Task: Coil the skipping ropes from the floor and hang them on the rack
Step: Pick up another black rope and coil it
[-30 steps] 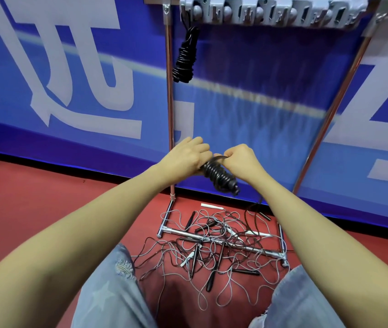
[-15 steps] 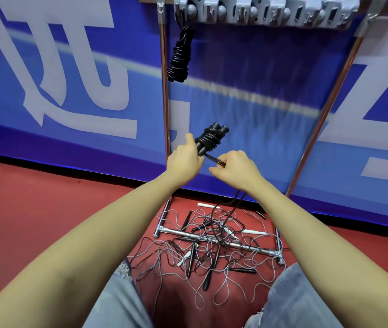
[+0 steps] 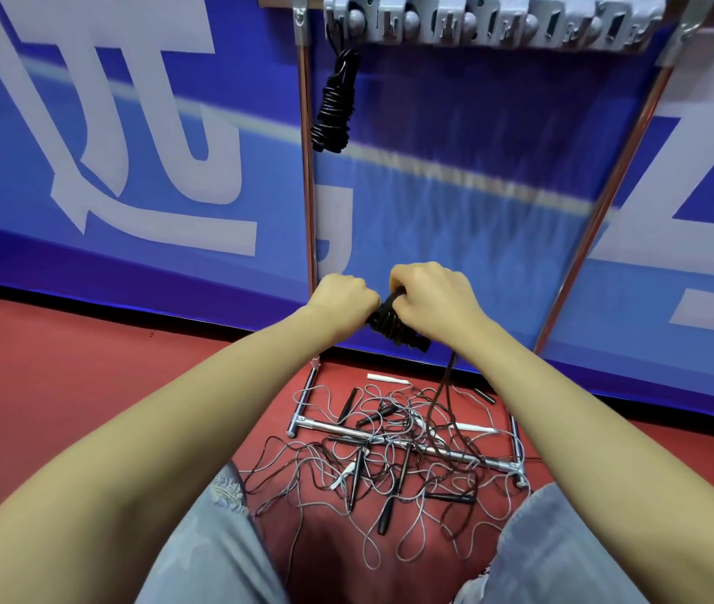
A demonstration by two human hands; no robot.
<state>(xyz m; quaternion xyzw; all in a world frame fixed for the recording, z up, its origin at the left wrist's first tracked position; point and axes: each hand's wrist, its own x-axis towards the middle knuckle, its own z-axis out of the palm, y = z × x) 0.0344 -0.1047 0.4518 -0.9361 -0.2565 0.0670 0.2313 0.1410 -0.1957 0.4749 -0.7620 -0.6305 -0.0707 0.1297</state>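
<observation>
The left hand (image 3: 343, 298) is curled into a fist round the upper end of a black, tightly wound skipping rope bundle (image 3: 394, 326), and the right hand (image 3: 431, 298) clamps over the same bundle from the other side, knuckles up, fingers wrapped around the glossy coils. The two hands nearly touch. Half a second ago the bundle stood upright above the left hand with its handle ends showing; now it is tipped downward between the hands and mostly covered. A thin dark loose cord (image 3: 444, 385) trails from beneath the bundle down to the floor.

Directly below the bundle lies a tangle of thin grey and black ropes with slim black and white handles (image 3: 390, 464), spread over the chrome tube base of the metal rack (image 3: 390, 440) on the matte red floor (image 3: 85, 385). Above the bundle, at the rack's grey moulded hook bar (image 3: 490, 24), a second black coiled rope (image 3: 335, 102) hangs from the leftmost hook beside the left upright. Behind the rack stands a blue banner with large white lettering (image 3: 128, 167). Pale denim knees (image 3: 215, 538) frame the tangle.
</observation>
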